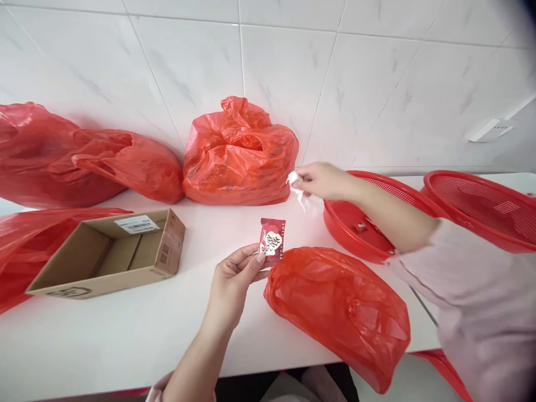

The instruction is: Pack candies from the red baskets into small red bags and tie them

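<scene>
Between the thumb and fingers of my left hand (237,279) is a small dark-red candy packet (272,240), held upright with its printed face towards me. My right hand (322,180) pinches a crumpled white, partly see-through piece (296,181); motion blur hides whether it is tissue or plastic film. That hand is above the table, left of a red plastic basket (347,234) with a few small packets inside. A red plastic bag (339,307) lies near the table's front edge, just right of my left hand. What it contains cannot be made out.
An open cardboard box (167,251) stands on the white table (138,329) at left. Along the tiled wall sit a tied red bag (243,162) and further red bags (138,167). A second red basket (473,195) is at far right, below a wall socket (492,130).
</scene>
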`<action>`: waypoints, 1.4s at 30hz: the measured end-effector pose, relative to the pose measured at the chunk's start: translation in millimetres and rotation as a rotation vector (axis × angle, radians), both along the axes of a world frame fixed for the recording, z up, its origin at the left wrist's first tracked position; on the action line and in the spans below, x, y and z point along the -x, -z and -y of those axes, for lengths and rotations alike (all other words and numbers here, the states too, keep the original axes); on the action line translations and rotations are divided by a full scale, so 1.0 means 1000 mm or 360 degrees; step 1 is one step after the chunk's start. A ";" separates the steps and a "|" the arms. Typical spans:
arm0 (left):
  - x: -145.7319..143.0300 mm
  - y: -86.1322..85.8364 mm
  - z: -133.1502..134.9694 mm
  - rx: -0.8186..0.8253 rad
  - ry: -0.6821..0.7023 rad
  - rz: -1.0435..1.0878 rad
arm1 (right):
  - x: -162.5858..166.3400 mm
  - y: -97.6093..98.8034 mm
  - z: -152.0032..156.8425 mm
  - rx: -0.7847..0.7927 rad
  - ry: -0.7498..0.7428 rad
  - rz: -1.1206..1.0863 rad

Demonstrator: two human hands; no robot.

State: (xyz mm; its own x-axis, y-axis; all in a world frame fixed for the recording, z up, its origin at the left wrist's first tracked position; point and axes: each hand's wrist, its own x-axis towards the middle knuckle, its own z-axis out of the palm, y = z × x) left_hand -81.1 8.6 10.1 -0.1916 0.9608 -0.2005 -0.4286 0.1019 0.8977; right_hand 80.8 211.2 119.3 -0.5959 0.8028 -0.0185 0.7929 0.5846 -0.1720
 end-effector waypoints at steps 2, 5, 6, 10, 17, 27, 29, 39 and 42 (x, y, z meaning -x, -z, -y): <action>-0.005 -0.001 0.000 -0.0027 -0.0002 0.0004 | -0.013 -0.015 0.039 -0.0228 -0.0001 -0.0492; -0.016 -0.003 0.000 -0.0069 0.0018 0.0014 | -0.022 -0.007 0.098 -0.0264 -0.0317 -0.0835; -0.021 -0.005 0.000 -0.0100 0.0030 0.0025 | -0.022 0.003 0.113 -0.0271 -0.0451 -0.0865; -0.039 -0.014 0.007 -0.0218 0.0053 0.0111 | -0.024 0.043 0.146 -0.0219 -0.0536 -0.1034; -0.056 -0.023 0.018 -0.0212 0.0109 0.0145 | -0.042 0.051 0.159 0.0306 -0.0183 -0.1602; -0.064 -0.030 0.026 -0.0232 0.0079 -0.0196 | -0.049 0.050 0.164 0.0606 0.0022 -0.1733; -0.064 -0.031 0.026 -0.0238 0.0090 -0.0221 | -0.050 0.051 0.165 0.0575 0.0051 -0.1766; -0.069 -0.035 0.026 -0.0262 0.0117 -0.0304 | -0.054 0.051 0.158 0.0644 0.0089 -0.2037; -0.071 -0.039 0.024 -0.0287 0.0148 -0.0311 | -0.055 0.050 0.153 0.0738 0.0110 -0.2129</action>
State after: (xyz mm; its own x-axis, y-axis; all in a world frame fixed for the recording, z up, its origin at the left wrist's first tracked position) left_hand -10.3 -15.1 49.2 -0.1189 0.9929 0.0072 -0.2419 -0.0360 0.9696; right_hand 135.9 57.7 69.3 -0.3338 0.9077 0.2544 -0.0948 0.2362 -0.9671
